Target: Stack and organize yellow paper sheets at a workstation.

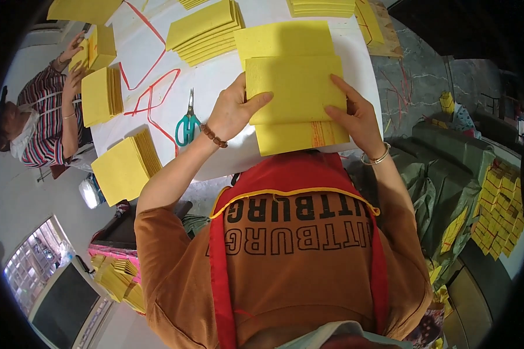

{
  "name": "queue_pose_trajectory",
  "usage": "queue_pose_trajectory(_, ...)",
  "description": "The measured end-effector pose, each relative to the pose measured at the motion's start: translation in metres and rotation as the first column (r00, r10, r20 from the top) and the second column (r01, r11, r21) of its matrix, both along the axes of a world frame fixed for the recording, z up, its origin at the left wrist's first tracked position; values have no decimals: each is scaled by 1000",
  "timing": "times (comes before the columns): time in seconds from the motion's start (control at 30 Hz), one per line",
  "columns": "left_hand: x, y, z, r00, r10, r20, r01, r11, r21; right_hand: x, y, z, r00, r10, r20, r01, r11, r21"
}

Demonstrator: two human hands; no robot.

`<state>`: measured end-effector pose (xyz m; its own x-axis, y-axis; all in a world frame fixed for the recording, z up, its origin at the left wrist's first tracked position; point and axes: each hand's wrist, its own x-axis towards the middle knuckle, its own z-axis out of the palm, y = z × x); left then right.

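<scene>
Left hand [236,110] and right hand [356,113] grip a yellow paper bundle [294,88] at its 9 and 3 o'clock sides; on white table [358,64], scissors [188,129] lie toward 8–9 o'clock, yellow stack [204,34] toward 10.

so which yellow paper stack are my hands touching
The overlapping stack nearest the red apron; only this one has your left hand and right hand on it.

Bright light whitens the tabletop [209,75] at upper centre; a soft shadow crosses the yellow sheets [297,87]. The window [35,259] glows lower left. Fisheye distortion bends the black-rimmed edges.
</scene>
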<state>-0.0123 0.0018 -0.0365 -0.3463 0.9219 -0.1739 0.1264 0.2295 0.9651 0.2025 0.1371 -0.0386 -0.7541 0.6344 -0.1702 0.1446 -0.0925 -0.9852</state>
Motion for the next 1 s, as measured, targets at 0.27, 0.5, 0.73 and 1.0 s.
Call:
queue_pose_trajectory(0.27,-8,2,18,979,43,199,10,966,-260,-2,-1,-3,999,-42,8,42,996,-84)
queue_pose_trajectory(0.5,4,2,56,599,-123,-791,253,967,42,-2,0,-3,999,-41,-3,41,995,-96)
queue_pose_trajectory(0.73,30,1,30,383,-463,-799,586,791,-177,-4,0,0,998,-63,8,63,994,-91)
queue_pose_trajectory(1.0,25,-3,17,401,-492,-772,599,779,-186,16,-38,5,917,-55,396,-331,452,828)
